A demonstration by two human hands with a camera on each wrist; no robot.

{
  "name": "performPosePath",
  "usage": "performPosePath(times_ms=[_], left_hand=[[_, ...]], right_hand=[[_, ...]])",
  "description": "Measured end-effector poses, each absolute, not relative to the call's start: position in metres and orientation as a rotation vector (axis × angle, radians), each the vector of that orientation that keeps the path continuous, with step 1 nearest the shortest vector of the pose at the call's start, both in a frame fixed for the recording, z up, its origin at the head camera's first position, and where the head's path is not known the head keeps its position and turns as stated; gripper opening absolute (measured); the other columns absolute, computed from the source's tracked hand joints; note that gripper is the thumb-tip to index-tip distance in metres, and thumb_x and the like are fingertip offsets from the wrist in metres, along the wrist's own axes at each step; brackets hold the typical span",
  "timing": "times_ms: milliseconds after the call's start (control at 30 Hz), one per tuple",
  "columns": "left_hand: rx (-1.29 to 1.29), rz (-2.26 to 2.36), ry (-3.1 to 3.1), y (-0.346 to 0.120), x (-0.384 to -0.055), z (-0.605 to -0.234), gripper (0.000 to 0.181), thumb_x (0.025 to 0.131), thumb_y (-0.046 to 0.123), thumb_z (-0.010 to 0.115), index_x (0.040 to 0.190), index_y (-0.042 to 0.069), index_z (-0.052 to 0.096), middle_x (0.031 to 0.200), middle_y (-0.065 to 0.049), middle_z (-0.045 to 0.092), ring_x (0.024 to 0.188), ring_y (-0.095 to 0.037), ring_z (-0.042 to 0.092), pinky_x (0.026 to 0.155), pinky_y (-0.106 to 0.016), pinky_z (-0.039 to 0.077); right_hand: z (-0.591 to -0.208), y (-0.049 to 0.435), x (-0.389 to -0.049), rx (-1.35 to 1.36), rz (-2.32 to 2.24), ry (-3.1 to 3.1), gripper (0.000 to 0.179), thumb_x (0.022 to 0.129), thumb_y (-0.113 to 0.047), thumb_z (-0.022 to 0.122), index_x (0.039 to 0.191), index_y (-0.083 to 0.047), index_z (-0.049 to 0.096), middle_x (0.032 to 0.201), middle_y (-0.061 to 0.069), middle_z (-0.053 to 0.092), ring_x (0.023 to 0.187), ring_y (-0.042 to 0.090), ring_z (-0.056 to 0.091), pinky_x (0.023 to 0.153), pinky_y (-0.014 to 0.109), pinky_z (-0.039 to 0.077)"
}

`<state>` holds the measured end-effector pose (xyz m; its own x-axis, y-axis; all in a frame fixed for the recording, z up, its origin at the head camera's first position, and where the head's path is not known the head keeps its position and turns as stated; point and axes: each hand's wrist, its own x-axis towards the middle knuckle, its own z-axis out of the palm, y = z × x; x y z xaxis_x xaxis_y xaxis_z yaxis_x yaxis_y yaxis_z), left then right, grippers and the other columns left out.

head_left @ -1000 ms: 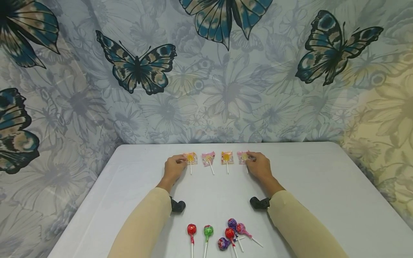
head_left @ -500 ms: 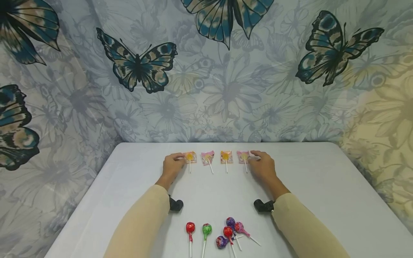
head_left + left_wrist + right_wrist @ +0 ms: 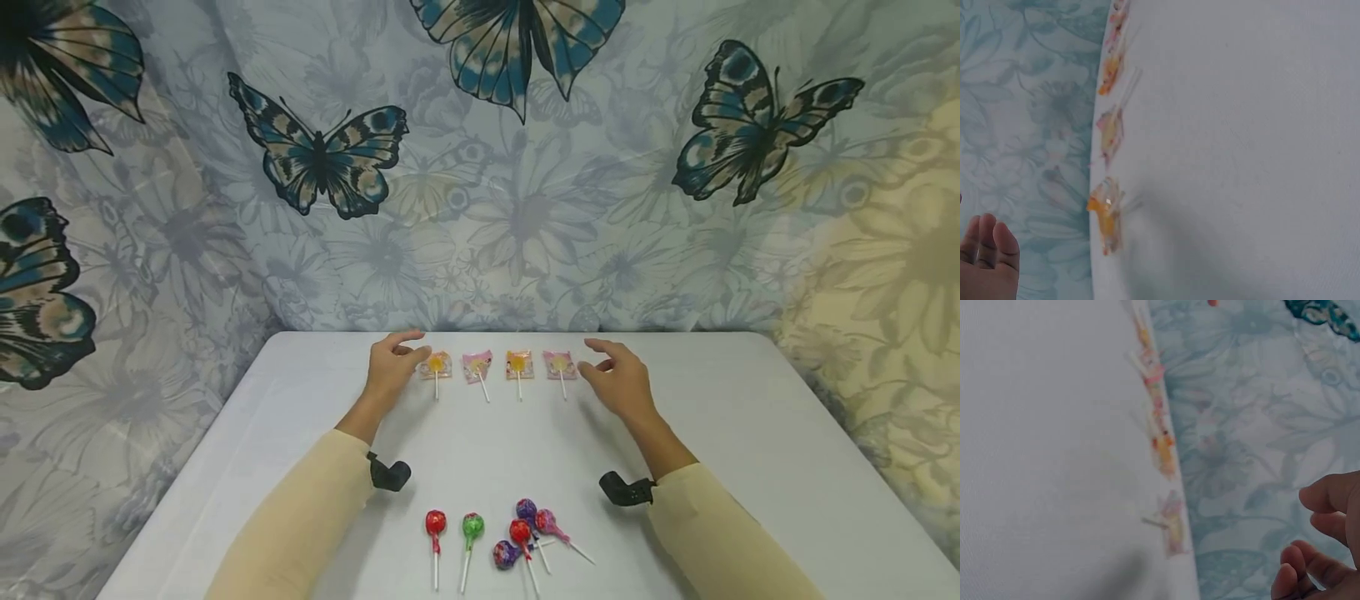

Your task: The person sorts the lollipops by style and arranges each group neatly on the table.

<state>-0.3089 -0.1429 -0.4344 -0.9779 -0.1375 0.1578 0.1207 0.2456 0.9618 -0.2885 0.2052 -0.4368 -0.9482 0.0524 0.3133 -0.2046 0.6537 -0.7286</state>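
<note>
Along the far edge of the table lies a row of wrapped flat lollipops with white sticks pointing towards me. At its left end is an orange lollipop (image 3: 436, 367), then a pink lollipop (image 3: 477, 368), another orange lollipop (image 3: 519, 365) and a pink lollipop (image 3: 559, 365) at the right end. My left hand (image 3: 390, 367) is just left of the row, fingers loosely extended and holding nothing. Right of the row, my right hand (image 3: 621, 382) has thumb and fingers spread apart with nothing between them. Both wrist views show fingers apart from the lollipops.
Nearer me on the white table (image 3: 300, 392) lie a red ball lollipop (image 3: 436, 523) and a green ball lollipop (image 3: 472, 526). Beside them is a crossed cluster with a red lollipop (image 3: 520, 531), a pink lollipop (image 3: 547, 520) and purple ones. A butterfly-patterned cloth (image 3: 525, 208) hangs behind.
Both hands have let go of the end lollipops, moving outward and opening their fingers. The right-end pink lollipop, partly covered by the right hand before, now shows fully.
</note>
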Motion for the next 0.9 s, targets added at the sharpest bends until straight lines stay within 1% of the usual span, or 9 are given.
performPosePath(times_ms=[67, 133, 200, 300, 367, 433, 600, 733, 900], left_hand=[[-0.054, -1.842, -2.292, -0.141, -0.301, -0.423, 0.032, 0.085, 0.01, 0.072, 0.116, 0.005, 0.068, 0.104, -0.011, 0.057, 0.084, -0.022, 0.052, 0.063, -0.026, 0.046], [-0.125, -1.863, -2.274, -0.138, -0.292, -0.412, 0.033, 0.085, 0.01, 0.073, 0.117, 0.005, 0.068, 0.109, -0.009, 0.058, 0.088, -0.022, 0.052, 0.066, -0.028, 0.047], [-0.199, -1.882, -2.258, -0.136, -0.281, -0.398, 0.035, 0.086, 0.009, 0.072, 0.119, 0.003, 0.066, 0.116, -0.01, 0.058, 0.092, -0.024, 0.052, 0.069, -0.029, 0.047], [-0.319, -1.908, -2.187, -0.134, -0.266, -0.385, 0.035, 0.086, 0.005, 0.071, 0.12, 0.0, 0.065, 0.123, -0.01, 0.058, 0.093, -0.023, 0.055, 0.073, -0.028, 0.047], [-0.397, -1.935, -2.125, -0.133, -0.256, -0.377, 0.036, 0.085, 0.001, 0.071, 0.121, -0.002, 0.064, 0.125, -0.013, 0.058, 0.092, -0.023, 0.055, 0.073, -0.027, 0.048], [-0.475, -1.968, -2.049, -0.133, -0.248, -0.375, 0.037, 0.085, -0.002, 0.07, 0.121, -0.004, 0.063, 0.126, -0.014, 0.057, 0.09, -0.022, 0.055, 0.073, -0.026, 0.049], [-0.635, -2.008, -1.926, -0.135, -0.223, -0.37, 0.038, 0.083, -0.009, 0.068, 0.12, -0.009, 0.061, 0.127, -0.018, 0.054, 0.089, -0.021, 0.055, 0.075, -0.027, 0.05], [-0.741, -1.976, -1.878, -0.137, -0.205, -0.372, 0.038, 0.082, -0.011, 0.067, 0.119, -0.01, 0.061, 0.126, -0.02, 0.054, 0.089, -0.022, 0.056, 0.077, -0.028, 0.05], [-0.822, -1.905, -1.87, -0.139, -0.184, -0.377, 0.037, 0.081, -0.014, 0.065, 0.118, -0.011, 0.06, 0.124, -0.027, 0.054, 0.089, -0.025, 0.055, 0.077, -0.028, 0.049]], right_hand=[[-0.429, 0.205, -0.281, 0.14, 1.204, -2.552, 0.041, 0.088, -0.016, 0.069, 0.128, -0.006, 0.062, 0.123, 0.015, 0.059, 0.088, 0.028, 0.06, 0.059, 0.037, 0.047], [-0.421, 0.205, -0.274, 0.158, 1.227, -2.537, 0.042, 0.089, -0.016, 0.069, 0.129, -0.007, 0.061, 0.123, 0.014, 0.059, 0.089, 0.028, 0.06, 0.06, 0.038, 0.047], [-0.414, 0.206, -0.267, 0.177, 1.246, -2.522, 0.041, 0.089, -0.016, 0.069, 0.129, -0.007, 0.061, 0.122, 0.014, 0.06, 0.089, 0.027, 0.06, 0.061, 0.038, 0.048], [-0.404, 0.206, -0.256, 0.221, 1.268, -2.483, 0.041, 0.089, -0.016, 0.069, 0.128, -0.006, 0.062, 0.122, 0.013, 0.06, 0.088, 0.025, 0.06, 0.069, 0.039, 0.048], [-0.398, 0.207, -0.248, 0.257, 1.272, -2.451, 0.04, 0.089, -0.015, 0.07, 0.127, -0.006, 0.063, 0.121, 0.011, 0.061, 0.087, 0.023, 0.059, 0.072, 0.038, 0.048], [-0.392, 0.208, -0.241, 0.293, 1.27, -2.42, 0.04, 0.088, -0.014, 0.071, 0.127, -0.007, 0.063, 0.121, 0.009, 0.061, 0.086, 0.02, 0.058, 0.073, 0.033, 0.047], [-0.383, 0.207, -0.222, 0.371, 1.282, -2.366, 0.04, 0.087, -0.011, 0.072, 0.126, -0.008, 0.064, 0.116, 0.005, 0.063, 0.084, 0.017, 0.056, 0.068, 0.022, 0.046], [-0.379, 0.206, -0.206, 0.429, 1.327, -2.326, 0.04, 0.086, -0.007, 0.072, 0.126, -0.007, 0.063, 0.114, 0.004, 0.062, 0.083, 0.017, 0.056, 0.067, 0.02, 0.046], [-0.377, 0.201, -0.186, 0.48, 1.368, -2.297, 0.044, 0.085, -0.003, 0.073, 0.127, -0.008, 0.062, 0.114, 0.004, 0.061, 0.085, 0.017, 0.055, 0.067, 0.019, 0.046]])
